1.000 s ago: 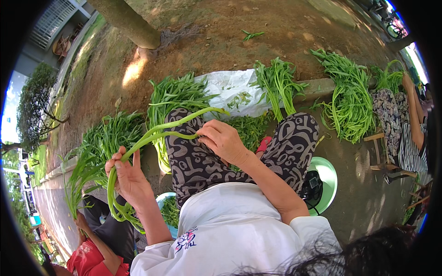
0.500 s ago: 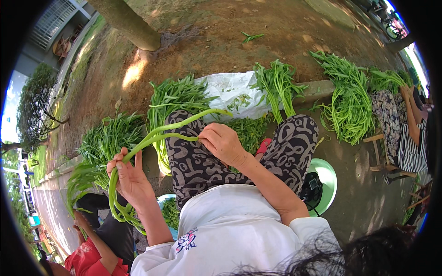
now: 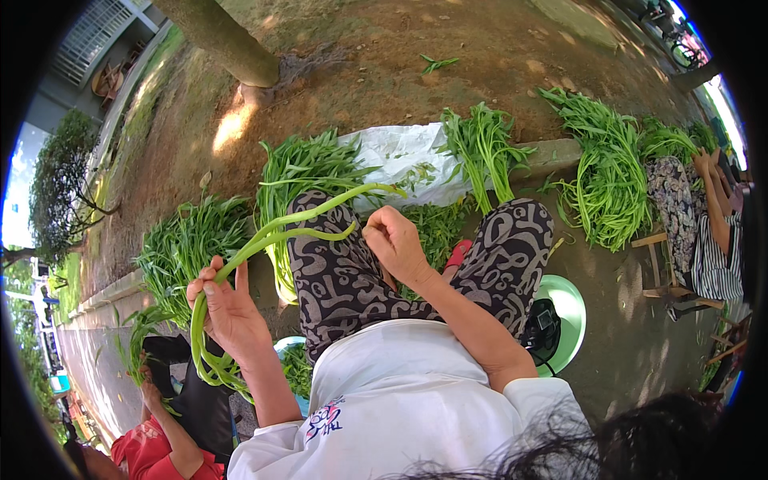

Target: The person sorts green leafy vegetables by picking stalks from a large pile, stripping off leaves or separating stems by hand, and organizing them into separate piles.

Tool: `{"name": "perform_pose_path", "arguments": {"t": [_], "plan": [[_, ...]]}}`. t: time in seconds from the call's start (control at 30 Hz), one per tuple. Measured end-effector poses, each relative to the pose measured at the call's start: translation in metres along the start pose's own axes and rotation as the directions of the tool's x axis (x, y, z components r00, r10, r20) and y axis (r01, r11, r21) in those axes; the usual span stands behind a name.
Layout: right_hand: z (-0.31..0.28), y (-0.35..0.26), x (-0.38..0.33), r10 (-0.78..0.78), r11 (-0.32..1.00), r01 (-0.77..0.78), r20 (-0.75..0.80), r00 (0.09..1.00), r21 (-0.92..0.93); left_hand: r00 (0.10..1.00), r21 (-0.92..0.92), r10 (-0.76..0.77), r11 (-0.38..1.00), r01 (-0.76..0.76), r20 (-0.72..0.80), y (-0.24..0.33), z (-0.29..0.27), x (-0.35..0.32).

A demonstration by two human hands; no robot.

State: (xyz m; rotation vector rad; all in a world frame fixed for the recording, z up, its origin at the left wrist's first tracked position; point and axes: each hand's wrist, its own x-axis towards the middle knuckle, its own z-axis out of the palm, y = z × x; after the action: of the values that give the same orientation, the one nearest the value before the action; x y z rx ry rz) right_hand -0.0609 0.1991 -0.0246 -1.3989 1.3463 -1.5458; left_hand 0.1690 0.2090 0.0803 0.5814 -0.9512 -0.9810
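Observation:
My left hand (image 3: pixel 232 314) is closed around a few long green leafy-vegetable stems (image 3: pixel 298 218), likely water spinach. Two stem ends reach rightward over my lap, while the other parts hang below the hand. Just right of the lower stem's tip is my right hand (image 3: pixel 398 246), fingers pinched and apart from the stems. Whatever those fingertips may hold is hidden. Beyond my knees lies a leafy bunch (image 3: pixel 316 166) beside a white plastic sheet (image 3: pixel 384 148), with another bunch (image 3: pixel 484 152) at its right edge.
A green basin (image 3: pixel 570 308) with a dark object stands by my right hip; a light blue basin (image 3: pixel 290 344) of greens sits on my left. Larger heaps lie left (image 3: pixel 192 252) and right (image 3: pixel 608 172). People handle greens at both sides. A tree trunk (image 3: pixel 228 48) rises far left.
My right hand has come off the lower stem's end and moved slightly right. That stem's tip now points free. The co-worker at left has raised their hand and greens.

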Motion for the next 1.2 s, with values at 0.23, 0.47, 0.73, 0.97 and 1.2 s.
{"name": "perform_pose_path", "arguments": {"t": [0.23,0.47,0.73,0.97,1.2], "plan": [[0.003,-0.004,0.006,-0.096,0.994,0.085,-0.195,0.976,-0.065,0.999,-0.048,-0.006,0.999,0.007,0.038,-0.001,0.001,-0.001],[-0.001,-0.027,0.013,-0.132,0.98,0.112,0.118,0.984,0.162,0.996,-0.059,0.002,0.998,0.003,0.086,-0.001,0.009,-0.005],[-0.013,-0.045,0.015,0.045,0.917,-0.241,0.519,0.854,0.317,0.993,-0.119,-0.012,0.992,0.026,0.12,0.001,0.011,-0.007],[-0.026,-0.06,0.016,0.178,0.848,-0.469,0.702,0.689,0.245,0.976,-0.178,-0.063,0.979,0.101,0.208,0.006,0.008,-0.005],[-0.022,-0.048,0.009,0.085,0.749,-0.509,0.7,0.709,0.424,0.963,-0.204,-0.105,0.966,0.157,0.247,0.006,0.013,-0.004]]}}
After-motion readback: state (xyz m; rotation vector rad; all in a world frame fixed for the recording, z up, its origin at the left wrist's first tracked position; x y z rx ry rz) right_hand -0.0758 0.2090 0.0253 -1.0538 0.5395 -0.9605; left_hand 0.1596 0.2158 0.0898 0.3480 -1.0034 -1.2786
